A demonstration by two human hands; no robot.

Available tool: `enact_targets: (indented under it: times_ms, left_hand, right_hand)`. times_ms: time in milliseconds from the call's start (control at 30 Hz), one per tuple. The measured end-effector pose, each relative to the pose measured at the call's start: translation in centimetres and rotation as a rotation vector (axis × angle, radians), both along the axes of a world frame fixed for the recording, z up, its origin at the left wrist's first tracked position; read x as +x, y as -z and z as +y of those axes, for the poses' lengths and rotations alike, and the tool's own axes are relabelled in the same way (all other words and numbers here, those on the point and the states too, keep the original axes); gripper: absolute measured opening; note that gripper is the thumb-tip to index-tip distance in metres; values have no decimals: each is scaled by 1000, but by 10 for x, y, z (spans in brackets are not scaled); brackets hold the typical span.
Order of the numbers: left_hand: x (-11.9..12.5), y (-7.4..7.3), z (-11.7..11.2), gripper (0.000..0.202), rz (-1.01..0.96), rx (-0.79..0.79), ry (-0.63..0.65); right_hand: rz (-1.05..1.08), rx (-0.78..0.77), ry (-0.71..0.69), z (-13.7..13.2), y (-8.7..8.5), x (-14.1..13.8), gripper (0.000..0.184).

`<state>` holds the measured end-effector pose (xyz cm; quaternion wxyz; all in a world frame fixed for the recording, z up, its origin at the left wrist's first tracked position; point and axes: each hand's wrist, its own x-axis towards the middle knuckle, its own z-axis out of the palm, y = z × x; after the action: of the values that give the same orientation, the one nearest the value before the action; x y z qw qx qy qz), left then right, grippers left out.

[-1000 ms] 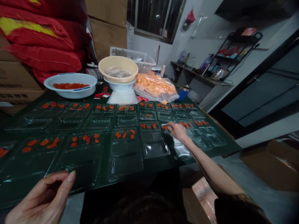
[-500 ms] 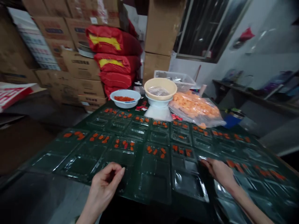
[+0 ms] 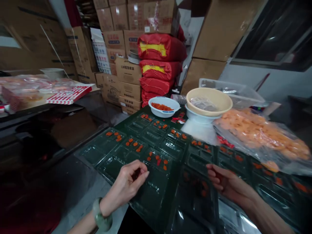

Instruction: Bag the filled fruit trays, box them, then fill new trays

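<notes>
The left hand (image 3: 124, 185) had lifted with its grip closed on a small dark-red piece (image 3: 136, 174), now held just above the clear blister trays (image 3: 151, 198). The right hand (image 3: 226, 182) had curled inward as well, its fingers bent, though I couldn't tell whether it held anything. Orange pieces (image 3: 157, 157) sat in the trays' far compartments, beyond both hands.

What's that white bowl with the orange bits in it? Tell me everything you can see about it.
The white bowl is round and shallow, with a broad rim, blue trim on its side grips, and a smooth plastic look. It sits upright near the far end of the dark green table. A low, uneven layer of small orange-red pieces lies in its base. No hand touches it.
</notes>
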<state>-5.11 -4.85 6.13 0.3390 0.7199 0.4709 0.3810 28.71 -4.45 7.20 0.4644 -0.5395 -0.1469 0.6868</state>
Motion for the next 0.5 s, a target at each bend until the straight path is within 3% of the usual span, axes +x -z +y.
enact_targets:
  times_ms: [100, 200, 267, 367, 500]
  left_hand:
    - [-26, 15, 4, 15, -6, 103, -229]
    - [-52, 36, 5, 16, -15, 167, -479]
    - [-65, 49, 6, 18, -25, 168, -570]
    - [-73, 58, 10, 19, -20, 205, -617]
    - [-71, 56, 15, 20, 15, 299, -700]
  right_hand:
    - [-11, 24, 2, 35, -20, -8, 4]
    - [-102, 148, 80, 66, -47, -6, 9]
    - [-177, 202, 78, 84, -59, -6, 10]
    - [-240, 187, -85, 106, -56, -16, 11]
    - [-463, 274, -323, 140, -29, -52, 13]
